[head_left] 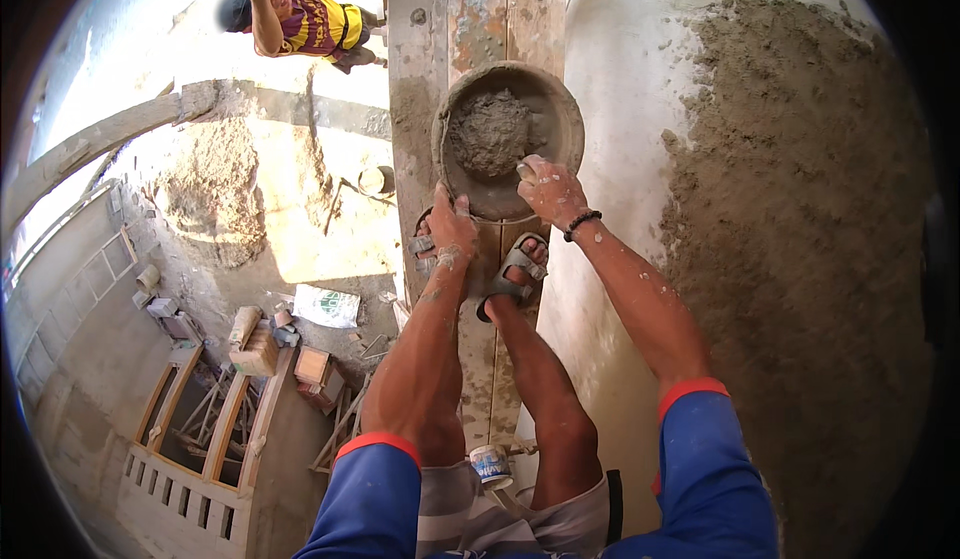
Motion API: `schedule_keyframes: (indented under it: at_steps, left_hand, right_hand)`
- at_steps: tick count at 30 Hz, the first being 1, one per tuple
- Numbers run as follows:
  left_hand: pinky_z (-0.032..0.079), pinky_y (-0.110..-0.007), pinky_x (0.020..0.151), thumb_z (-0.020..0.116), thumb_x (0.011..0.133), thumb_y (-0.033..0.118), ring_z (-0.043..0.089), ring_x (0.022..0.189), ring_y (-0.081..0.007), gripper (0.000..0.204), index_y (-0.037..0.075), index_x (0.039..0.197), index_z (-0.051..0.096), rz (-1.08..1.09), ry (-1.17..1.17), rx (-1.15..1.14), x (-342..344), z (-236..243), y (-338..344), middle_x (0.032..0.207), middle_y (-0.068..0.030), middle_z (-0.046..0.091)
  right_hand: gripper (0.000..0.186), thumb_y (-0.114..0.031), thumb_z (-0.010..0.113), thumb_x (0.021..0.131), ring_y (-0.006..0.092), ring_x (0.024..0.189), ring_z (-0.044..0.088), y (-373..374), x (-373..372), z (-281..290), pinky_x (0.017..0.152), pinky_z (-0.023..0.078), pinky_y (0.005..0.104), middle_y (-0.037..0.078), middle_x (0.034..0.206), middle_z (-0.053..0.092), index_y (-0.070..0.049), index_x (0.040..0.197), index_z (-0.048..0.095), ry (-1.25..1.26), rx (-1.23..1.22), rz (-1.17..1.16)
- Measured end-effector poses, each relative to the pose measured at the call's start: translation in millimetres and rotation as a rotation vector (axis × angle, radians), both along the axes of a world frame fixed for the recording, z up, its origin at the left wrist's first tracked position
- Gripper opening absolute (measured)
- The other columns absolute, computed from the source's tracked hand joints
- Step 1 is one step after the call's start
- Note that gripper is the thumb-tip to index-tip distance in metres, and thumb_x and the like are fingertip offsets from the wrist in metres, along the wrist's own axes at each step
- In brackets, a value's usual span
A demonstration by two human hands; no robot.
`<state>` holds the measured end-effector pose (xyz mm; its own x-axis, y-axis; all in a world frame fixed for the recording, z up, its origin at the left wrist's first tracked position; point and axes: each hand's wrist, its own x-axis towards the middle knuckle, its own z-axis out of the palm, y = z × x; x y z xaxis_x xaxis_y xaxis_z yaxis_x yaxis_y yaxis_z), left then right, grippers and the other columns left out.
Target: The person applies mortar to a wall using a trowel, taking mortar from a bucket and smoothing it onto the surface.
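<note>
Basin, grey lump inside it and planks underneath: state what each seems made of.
Basin: matte, perhaps rubber or plastic by its thick rim; smears obscure it.
Lump: probably damp mortar, dull and rough, judging by its clumpy heap.
Planks: wood, worn and unpolished, given the straight seams and blotchy stains.

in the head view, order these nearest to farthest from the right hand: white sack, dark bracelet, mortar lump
From the right hand:
1. Dark bracelet, just behind it on the same arm
2. Mortar lump, to its left, inside the basin
3. White sack, well off to the left
</note>
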<state>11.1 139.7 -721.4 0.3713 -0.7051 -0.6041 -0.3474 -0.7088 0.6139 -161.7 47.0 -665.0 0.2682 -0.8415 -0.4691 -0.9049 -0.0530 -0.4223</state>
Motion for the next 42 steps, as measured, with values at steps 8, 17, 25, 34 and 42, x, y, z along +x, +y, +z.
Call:
schedule_keyframes:
  at_steps: [8, 17, 25, 34, 42]
  left_hand:
    - [0.044, -0.036, 0.089, 0.054, 0.088, 0.006, 0.059, 0.102, -0.0274, 0.045, -0.001, 0.131, 0.043, 0.005, 0.156, -0.067, 27.2, -8.7, -1.6, 0.112, -0.0173, 0.062]
    - [0.049, -0.035, 0.076, 0.058, 0.085, 0.013, 0.062, 0.081, -0.0231, 0.06, -0.002, 0.139, 0.035, -0.263, 0.011, 0.172, 124.7, 30.9, 30.2, 0.104, -0.0174, 0.063]
    - [0.037, -0.027, 0.035, 0.052, 0.089, 0.008, 0.049, 0.042, -0.0166, 0.049, 0.006, 0.136, 0.037, 0.093, 0.229, 0.359, 194.5, 123.9, 91.0, 0.085, -0.0126, 0.06]
    - [0.042, -0.027, 0.038, 0.055, 0.085, 0.007, 0.052, 0.048, -0.0181, 0.056, 0.005, 0.135, 0.031, 0.378, 0.825, 0.261, 194.4, 226.7, 34.6, 0.083, -0.0095, 0.056]
    - [0.044, -0.033, 0.04, 0.062, 0.079, 0.007, 0.056, 0.053, -0.0225, 0.066, 0.001, 0.137, 0.031, 0.078, 0.494, 0.183, 152.7, 305.4, -0.3, 0.086, -0.0129, 0.056]
  right_hand:
    - [0.023, -0.023, 0.057, 0.08, 0.0386, 0.077, 0.063, 21.1, -42.4, -5.2, 0.069, 0.051, 0.0474, 0.018, 0.083, 0.065, -0.01, 0.099, 0.054, -0.041, 0.046, 0.155]
    - [0.021, -0.023, 0.057, 0.079, 0.0369, 0.073, 0.064, 12.0, -47.1, 96.2, 0.064, 0.052, 0.0454, 0.02, 0.075, 0.063, -0.006, 0.091, 0.056, -0.184, -0.006, -0.082]
    - [0.046, -0.021, 0.069, 0.073, 0.0407, 0.078, 0.06, -0.2, -95.8, 386.9, 0.068, 0.049, 0.046, 0.02, 0.082, 0.059, -0.005, 0.107, 0.044, -0.264, 0.076, -0.258]
    - [0.041, -0.022, 0.07, 0.072, 0.0372, 0.084, 0.059, -19.3, -128.7, 711.7, 0.071, 0.046, 0.044, 0.019, 0.089, 0.058, 0.0, 0.1, 0.05, -0.307, -0.299, 0.004]
    - [0.04, -0.02, 0.065, 0.082, 0.0161, 0.067, 0.06, 3.3, -154.9, 846.7, 0.058, 0.048, 0.0314, 0.012, 0.08, 0.061, 0.003, 0.112, 0.057, -0.4, -0.263, -0.195]
